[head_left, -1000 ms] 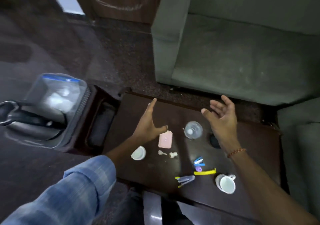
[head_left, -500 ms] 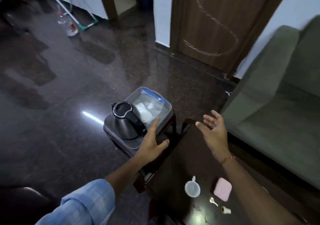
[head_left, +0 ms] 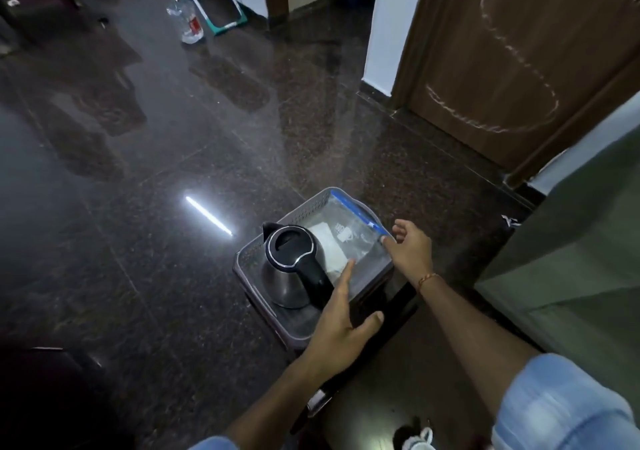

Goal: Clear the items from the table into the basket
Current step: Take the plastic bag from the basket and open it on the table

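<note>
Head view, early stage of clearing. The grey perforated basket (head_left: 254, 247) stands beside the dark counter (head_left: 408, 373) and already holds an electric kettle (head_left: 289, 262) and a clear zip bag (head_left: 349, 238) with a blue seal. The left hand (head_left: 341, 328), fingers straight and spread, hovers over the basket's near corner, just beside the kettle handle, holding nothing. The right hand (head_left: 412, 248), fingers loosely apart, reaches the bag's blue-sealed edge; whether it touches the bag cannot be told. Below the left hand's fingers, at the frame's bottom edge, a white cup (head_left: 420, 441) stands on the counter. Judgement: two items are stowed; at least the cup remains, and the rest of the counter lies outside the frame.
</note>
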### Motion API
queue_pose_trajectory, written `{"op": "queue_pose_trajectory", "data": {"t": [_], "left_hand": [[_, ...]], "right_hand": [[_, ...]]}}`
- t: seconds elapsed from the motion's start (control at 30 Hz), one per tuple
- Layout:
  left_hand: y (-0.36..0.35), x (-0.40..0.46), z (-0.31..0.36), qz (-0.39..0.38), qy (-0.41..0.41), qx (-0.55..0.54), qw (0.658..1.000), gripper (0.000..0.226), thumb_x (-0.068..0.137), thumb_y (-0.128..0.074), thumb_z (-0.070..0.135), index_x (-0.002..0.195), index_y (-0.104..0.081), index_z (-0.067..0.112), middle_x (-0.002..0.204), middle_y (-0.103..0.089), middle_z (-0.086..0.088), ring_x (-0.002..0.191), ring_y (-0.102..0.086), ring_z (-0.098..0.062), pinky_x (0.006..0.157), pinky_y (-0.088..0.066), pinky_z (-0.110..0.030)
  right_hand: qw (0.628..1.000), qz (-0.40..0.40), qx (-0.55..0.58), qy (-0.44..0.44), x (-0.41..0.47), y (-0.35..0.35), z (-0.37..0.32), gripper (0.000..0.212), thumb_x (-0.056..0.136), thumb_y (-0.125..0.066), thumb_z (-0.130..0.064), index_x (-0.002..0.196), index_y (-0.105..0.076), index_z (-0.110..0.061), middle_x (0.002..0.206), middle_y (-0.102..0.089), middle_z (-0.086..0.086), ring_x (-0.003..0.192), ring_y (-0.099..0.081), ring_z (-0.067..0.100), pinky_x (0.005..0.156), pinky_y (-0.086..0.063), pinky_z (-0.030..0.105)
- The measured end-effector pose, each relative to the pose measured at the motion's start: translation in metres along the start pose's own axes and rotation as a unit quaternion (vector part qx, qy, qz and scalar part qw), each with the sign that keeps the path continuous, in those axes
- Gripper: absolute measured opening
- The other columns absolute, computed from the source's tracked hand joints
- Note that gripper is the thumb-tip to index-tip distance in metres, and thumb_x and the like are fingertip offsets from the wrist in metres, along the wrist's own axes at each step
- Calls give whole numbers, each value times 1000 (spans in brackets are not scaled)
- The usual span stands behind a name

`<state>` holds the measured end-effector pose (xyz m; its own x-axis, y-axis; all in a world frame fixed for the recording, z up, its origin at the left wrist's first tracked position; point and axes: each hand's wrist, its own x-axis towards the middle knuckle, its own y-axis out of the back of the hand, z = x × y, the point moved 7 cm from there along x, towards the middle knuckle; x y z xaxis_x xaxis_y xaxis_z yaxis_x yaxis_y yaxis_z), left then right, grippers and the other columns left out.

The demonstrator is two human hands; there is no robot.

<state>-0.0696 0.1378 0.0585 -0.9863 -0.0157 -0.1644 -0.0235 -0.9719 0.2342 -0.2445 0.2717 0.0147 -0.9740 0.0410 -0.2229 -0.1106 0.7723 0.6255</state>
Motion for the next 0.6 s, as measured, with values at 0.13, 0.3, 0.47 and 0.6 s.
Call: {"op": "queue_pose_trajectory", "data": {"t": [0.13,0.3,0.47,0.6], "left_hand": [[-5,35,-8,9,13,-20,1000,80,93,-56,37,155,-6,31,156,-14,27,142,-10,14,111,-13,-6],[-6,55,-22,15,21,-38,999,73,97,-50,30,155,-6,27,155,-14,29,142,-11,13,116,-14,-15],[-8,57,-25,32,13,-75,997,70,98,-47,23,155,-7,23,147,-16,41,141,-15,15,113,-15,-7],[-7,54,-26,45,26,-95,994,67,100,-48,17,155,-11,25,147,-19,38,140,-18,15,114,-18,-12]], "right_hand": [[995,-47,-88,30,38,-25,-1,47,82,-67,-14,128,-59,-7,120,-67,13,108,-64,25,90,-47,26],[960,-127,-219,117,66,-71,-14,40,86,-61,-15,125,-60,-7,118,-66,16,110,-60,33,95,-49,38],[908,-118,-369,159,76,-101,-24,37,90,-58,-25,122,-58,-6,119,-64,16,114,-53,35,95,-45,40],[909,-70,-359,200,66,-89,-39,22,92,-53,-24,100,-65,-7,100,-69,15,101,-58,34,85,-45,39]]}}
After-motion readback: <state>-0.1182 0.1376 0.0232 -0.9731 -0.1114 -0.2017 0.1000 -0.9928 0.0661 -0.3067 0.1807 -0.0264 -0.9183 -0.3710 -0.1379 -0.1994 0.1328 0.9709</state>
